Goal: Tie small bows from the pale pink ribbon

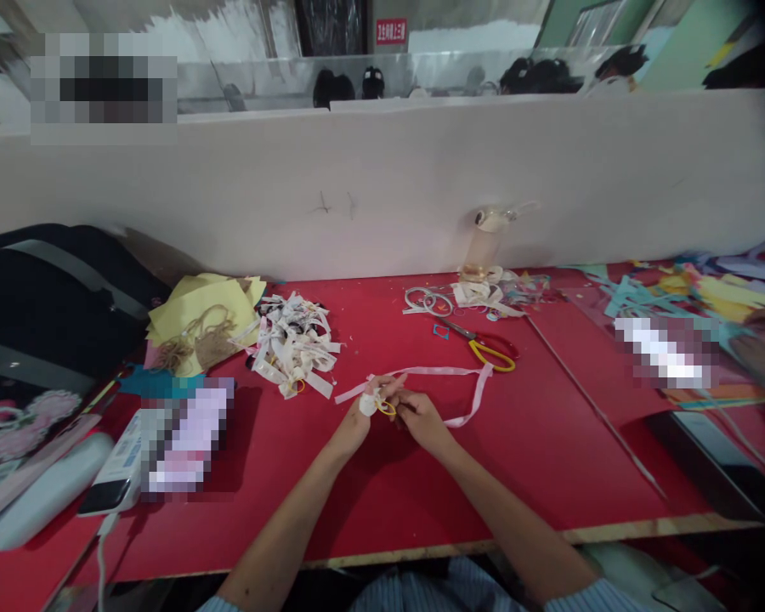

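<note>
Both my hands meet at the middle of the red table (421,501). My left hand (368,408) is closed round a small white wound bundle of ribbon and a yellow rubber band (386,408). My right hand (421,415) pinches the band and the ribbon beside it. A long pale pink ribbon (459,371) runs from my hands out to the right and loops back. Yellow-handled scissors (488,348) lie just beyond the ribbon.
A pile of bundled white ribbons (293,344) and yellow paper with twine (201,327) lie at the left. A clear bottle (483,246) stands by the white partition (382,187). Coloured paper scraps (694,293) cover the right side. A dark bag (44,306) sits far left.
</note>
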`<state>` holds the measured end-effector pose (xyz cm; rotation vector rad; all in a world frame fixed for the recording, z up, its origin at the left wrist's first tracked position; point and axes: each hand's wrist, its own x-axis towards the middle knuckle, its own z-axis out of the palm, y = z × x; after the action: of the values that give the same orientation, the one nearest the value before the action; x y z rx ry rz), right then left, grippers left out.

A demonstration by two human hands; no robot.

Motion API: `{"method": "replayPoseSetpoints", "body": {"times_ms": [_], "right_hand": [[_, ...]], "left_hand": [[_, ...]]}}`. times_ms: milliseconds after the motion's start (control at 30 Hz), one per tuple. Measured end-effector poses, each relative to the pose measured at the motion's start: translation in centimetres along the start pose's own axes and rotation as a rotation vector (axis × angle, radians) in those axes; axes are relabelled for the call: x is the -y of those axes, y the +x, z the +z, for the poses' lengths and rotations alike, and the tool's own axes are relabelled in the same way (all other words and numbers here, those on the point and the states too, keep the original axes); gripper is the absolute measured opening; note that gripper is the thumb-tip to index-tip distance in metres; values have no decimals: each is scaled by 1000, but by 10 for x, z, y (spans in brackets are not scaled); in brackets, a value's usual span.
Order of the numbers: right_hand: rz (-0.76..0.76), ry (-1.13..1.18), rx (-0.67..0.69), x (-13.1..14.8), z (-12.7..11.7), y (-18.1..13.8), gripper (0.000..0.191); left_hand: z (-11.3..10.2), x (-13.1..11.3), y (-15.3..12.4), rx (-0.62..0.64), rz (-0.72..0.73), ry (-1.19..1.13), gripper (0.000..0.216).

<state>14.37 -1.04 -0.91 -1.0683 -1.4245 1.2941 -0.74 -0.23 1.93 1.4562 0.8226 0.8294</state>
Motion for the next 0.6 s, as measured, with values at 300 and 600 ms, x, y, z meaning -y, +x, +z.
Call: {"method": "replayPoseSetpoints", "body": {"times_ms": [300,600], "right_hand": [[-4,-99,-126,-3,-7,4,19],[-6,-71,-126,0,-12,4,22]], "left_hand": [[11,9,5,-51,-90,-492,55],[9,14,2,-187,-35,-392,68]]}}
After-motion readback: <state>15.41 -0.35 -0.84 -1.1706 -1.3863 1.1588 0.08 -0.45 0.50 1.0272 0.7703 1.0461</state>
